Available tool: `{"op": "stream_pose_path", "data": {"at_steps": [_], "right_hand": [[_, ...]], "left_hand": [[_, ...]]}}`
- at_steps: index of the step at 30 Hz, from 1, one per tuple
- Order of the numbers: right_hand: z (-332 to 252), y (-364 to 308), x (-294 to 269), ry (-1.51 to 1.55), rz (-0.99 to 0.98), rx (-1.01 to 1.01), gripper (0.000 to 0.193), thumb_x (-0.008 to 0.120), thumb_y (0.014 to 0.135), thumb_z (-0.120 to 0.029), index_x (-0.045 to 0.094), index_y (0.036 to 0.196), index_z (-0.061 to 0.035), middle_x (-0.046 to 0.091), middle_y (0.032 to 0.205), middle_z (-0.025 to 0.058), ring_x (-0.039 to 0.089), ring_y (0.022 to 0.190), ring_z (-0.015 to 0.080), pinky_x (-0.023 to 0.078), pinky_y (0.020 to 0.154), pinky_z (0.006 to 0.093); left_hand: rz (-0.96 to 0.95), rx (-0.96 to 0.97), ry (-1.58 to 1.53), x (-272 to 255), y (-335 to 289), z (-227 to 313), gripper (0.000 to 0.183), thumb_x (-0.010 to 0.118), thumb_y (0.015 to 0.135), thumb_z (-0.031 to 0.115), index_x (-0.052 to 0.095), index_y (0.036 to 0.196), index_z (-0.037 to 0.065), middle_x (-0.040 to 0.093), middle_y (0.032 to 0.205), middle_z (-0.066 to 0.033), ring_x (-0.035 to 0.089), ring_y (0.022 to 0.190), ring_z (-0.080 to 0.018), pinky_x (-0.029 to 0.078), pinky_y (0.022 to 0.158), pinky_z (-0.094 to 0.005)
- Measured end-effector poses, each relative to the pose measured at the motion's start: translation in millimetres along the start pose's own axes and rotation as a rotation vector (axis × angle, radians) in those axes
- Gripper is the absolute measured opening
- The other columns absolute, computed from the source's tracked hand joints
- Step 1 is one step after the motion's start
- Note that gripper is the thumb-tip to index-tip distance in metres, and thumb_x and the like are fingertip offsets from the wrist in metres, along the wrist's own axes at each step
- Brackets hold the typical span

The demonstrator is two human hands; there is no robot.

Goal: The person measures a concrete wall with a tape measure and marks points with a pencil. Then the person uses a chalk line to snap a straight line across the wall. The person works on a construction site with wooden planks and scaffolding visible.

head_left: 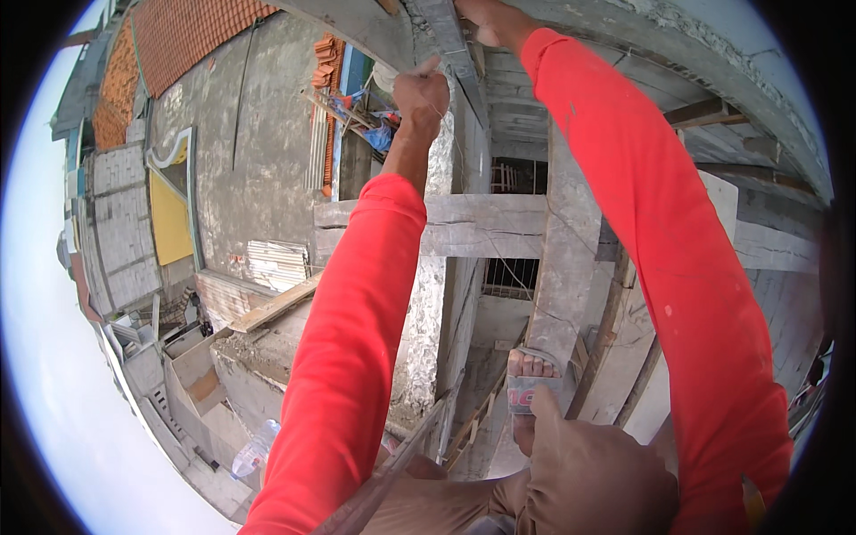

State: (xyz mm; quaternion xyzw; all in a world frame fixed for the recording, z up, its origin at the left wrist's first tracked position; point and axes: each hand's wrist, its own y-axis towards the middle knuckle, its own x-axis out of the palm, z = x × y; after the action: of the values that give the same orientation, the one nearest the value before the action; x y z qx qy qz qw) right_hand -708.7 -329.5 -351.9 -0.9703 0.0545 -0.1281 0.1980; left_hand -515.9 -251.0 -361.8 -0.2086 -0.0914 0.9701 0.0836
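Observation:
My left hand [423,94] is closed beside a grey beam [442,36] at the top middle, its forearm stretched up in a red sleeve. What its fingers hold, if anything, is hidden. A thin wire or string hangs close to this hand. My right hand [486,20] reaches the upper edge of the picture, on the right side of the same beam. Its fingers are partly cut off, so their grip does not show.
My sandalled foot [533,367] rests on a narrow plank [566,232] above a deep drop. A cracked wooden crosspiece [486,225] spans the middle. Rough concrete wall [432,330] stands left of the gap. A plastic bottle [256,448] lies lower left, near a loose board [276,303].

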Motion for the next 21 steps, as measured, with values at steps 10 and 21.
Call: {"op": "stream_pose_path", "data": {"at_steps": [10,21], "right_hand": [[18,-15,-15,-0.62,0.486,-0.249,0.037,0.065,0.094,-0.021,0.069,0.112,0.0111,0.074,0.114,0.032,0.073,0.11,0.0432,0.056,0.087,0.0531],[9,-1,-19,-0.195,0.544,-0.174,0.029,0.07,0.088,-0.016,0.073,0.092,0.0132,0.076,0.088,0.0231,0.074,0.077,0.0343,0.057,0.064,0.0456]], "left_hand": [[0.077,0.342,0.498,-5,10,3,0.028,0.064,0.079,0.011,0.085,0.096,0.002,0.077,0.096,-0.03,0.076,0.088,-0.0466,0.06,0.084,-0.0469],[0.177,0.059,0.298,-32,42,20,0.037,0.076,0.09,0.033,0.082,0.098,-0.003,0.071,0.071,-0.0088,0.063,0.07,-0.0158,0.051,0.072,-0.035]]}}
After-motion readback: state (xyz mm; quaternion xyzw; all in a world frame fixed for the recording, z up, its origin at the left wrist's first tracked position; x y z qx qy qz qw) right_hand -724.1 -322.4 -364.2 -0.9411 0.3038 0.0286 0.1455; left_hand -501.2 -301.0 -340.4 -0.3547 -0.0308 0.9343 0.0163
